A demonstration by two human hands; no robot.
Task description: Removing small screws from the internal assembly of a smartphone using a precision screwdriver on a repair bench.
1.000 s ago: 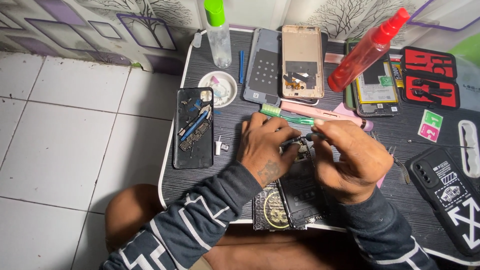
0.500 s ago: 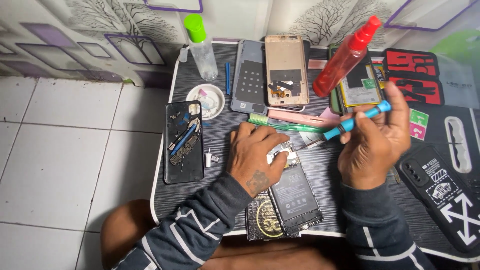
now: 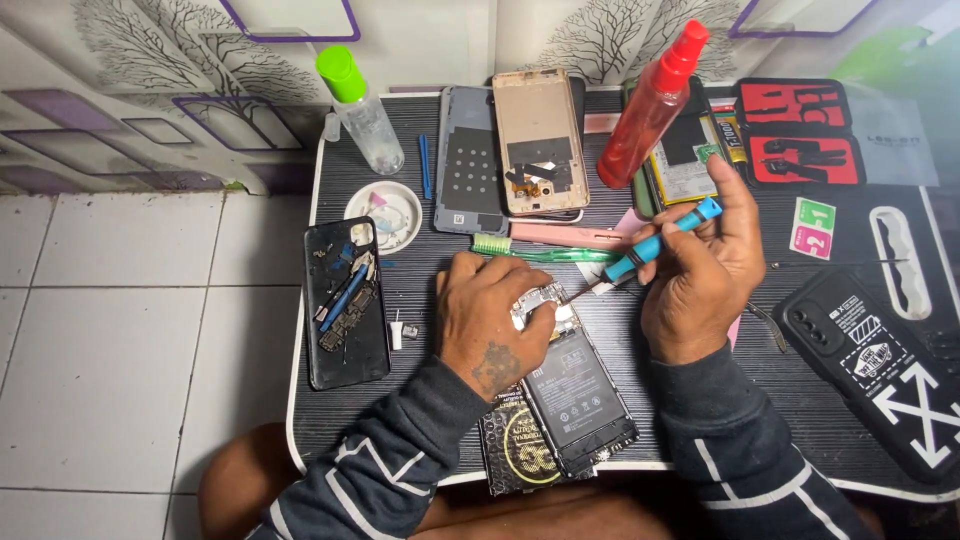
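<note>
An opened phone (image 3: 575, 385) with its black battery showing lies at the table's near edge, on top of a black case with a gold round emblem (image 3: 520, 445). My left hand (image 3: 490, 320) presses down on the phone's upper end, where the metal board parts sit. My right hand (image 3: 705, 270) grips a blue-handled screwdriver (image 3: 655, 243), tilted with its tip pointing down-left toward the phone's top, close to my left fingers.
On the dark table (image 3: 780, 400): a red spray bottle (image 3: 650, 105), a green-capped clear bottle (image 3: 360, 110), a gold phone back (image 3: 540, 140), a grey back cover (image 3: 468, 160), a white dish (image 3: 383, 215), a green toothbrush (image 3: 540, 250), black cases left (image 3: 345, 300) and right (image 3: 885, 365). White tiled floor lies left.
My right hand lifted off the phone, swung up and right with the blue screwdriver, then came back toward the phone. My left hand stayed on the phone's upper end.
</note>
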